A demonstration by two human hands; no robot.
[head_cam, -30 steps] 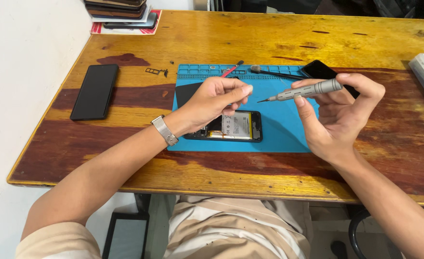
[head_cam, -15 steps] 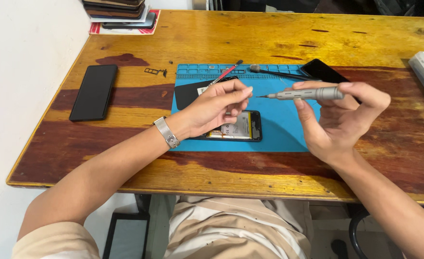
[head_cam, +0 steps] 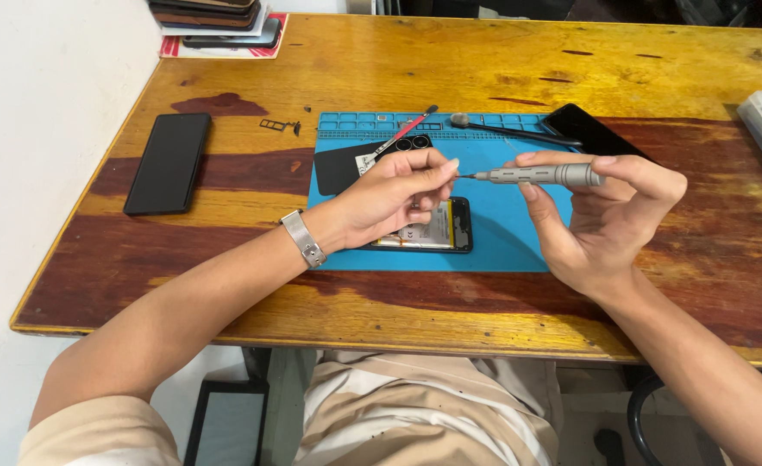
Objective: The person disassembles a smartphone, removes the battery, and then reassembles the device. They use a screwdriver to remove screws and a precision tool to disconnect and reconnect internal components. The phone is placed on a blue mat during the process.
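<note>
Screwdriver tip check, above the blue mat (head_cam: 519, 233).
My right hand (head_cam: 601, 220) pinches the grey screwdriver (head_cam: 540, 176) level; my left hand's (head_cam: 389, 198) fingertips pinch its tip, over the opened phone (head_cam: 437, 231).

We saw an evenly bright, sharp frame under soft, diffuse light. The wooden table (head_cam: 484, 60) carried a mild sheen toward the top centre, without harsh glare. Faint shadows lay under both hands on the blue mat (head_cam: 519, 233). The white wall at the left edge looked nearly washed out, and the table's edges bowed slightly.
</note>
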